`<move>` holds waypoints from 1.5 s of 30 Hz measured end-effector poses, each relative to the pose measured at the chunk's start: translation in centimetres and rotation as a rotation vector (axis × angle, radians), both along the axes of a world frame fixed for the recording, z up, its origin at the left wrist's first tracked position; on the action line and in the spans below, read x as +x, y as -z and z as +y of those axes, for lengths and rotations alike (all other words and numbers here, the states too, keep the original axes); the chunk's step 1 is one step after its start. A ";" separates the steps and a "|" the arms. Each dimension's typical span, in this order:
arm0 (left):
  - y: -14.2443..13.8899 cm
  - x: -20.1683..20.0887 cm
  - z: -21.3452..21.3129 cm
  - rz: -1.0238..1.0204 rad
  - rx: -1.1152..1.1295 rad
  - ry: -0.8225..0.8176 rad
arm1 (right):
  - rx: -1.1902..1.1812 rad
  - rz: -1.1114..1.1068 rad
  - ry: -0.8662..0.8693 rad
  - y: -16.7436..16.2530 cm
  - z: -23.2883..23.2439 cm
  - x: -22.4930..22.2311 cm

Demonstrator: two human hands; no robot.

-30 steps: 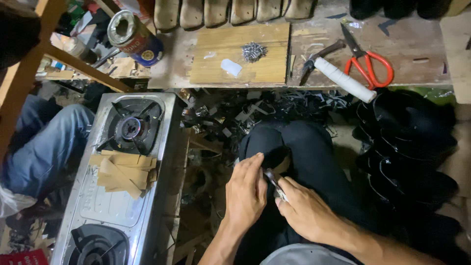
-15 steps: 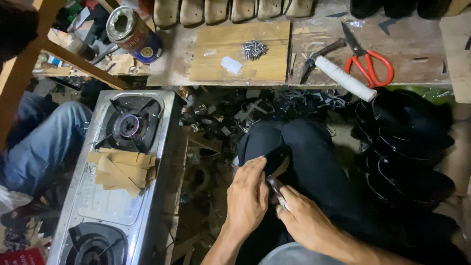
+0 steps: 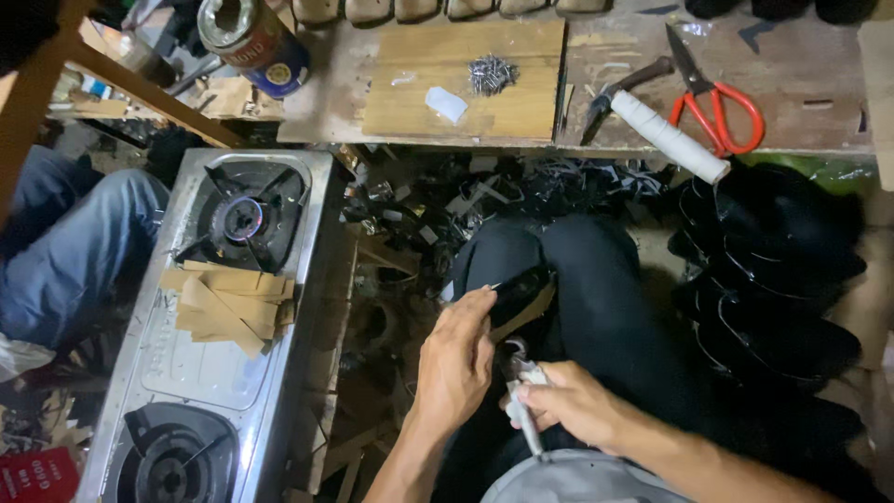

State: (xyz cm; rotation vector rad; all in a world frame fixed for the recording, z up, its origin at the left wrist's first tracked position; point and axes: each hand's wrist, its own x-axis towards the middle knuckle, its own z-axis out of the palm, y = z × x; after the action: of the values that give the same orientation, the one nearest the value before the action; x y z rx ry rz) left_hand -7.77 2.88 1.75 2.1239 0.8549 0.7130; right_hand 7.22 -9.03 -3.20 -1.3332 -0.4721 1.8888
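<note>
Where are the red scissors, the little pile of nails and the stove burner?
red scissors (image 3: 722, 116), head view, on a red handle loop.
pile of nails (image 3: 492, 74), head view, middle of the heap.
stove burner (image 3: 244, 220), head view, centre ring.

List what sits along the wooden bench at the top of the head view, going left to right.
Tin can → white scrap → small heap of nails → tool with a white-wrapped handle → red-handled scissors.
</note>
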 end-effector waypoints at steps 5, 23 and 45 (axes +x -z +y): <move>0.0 -0.1 -0.3 -0.051 0.072 0.018 | -0.053 0.007 -0.168 -1.7 1.4 2.8; 1.1 -0.6 1.5 -0.093 -0.058 -0.043 | 0.289 -0.956 -0.586 -3.6 -0.4 4.2; 7.9 2.5 6.3 -0.083 -0.255 0.238 | 0.631 -2.242 -0.030 -7.6 13.3 19.9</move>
State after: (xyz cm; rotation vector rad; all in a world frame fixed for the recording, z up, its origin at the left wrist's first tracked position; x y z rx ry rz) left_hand -5.29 9.19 -6.19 1.9122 0.6002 0.5334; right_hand 27.10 4.28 4.38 -2.2470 -1.7663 -0.6213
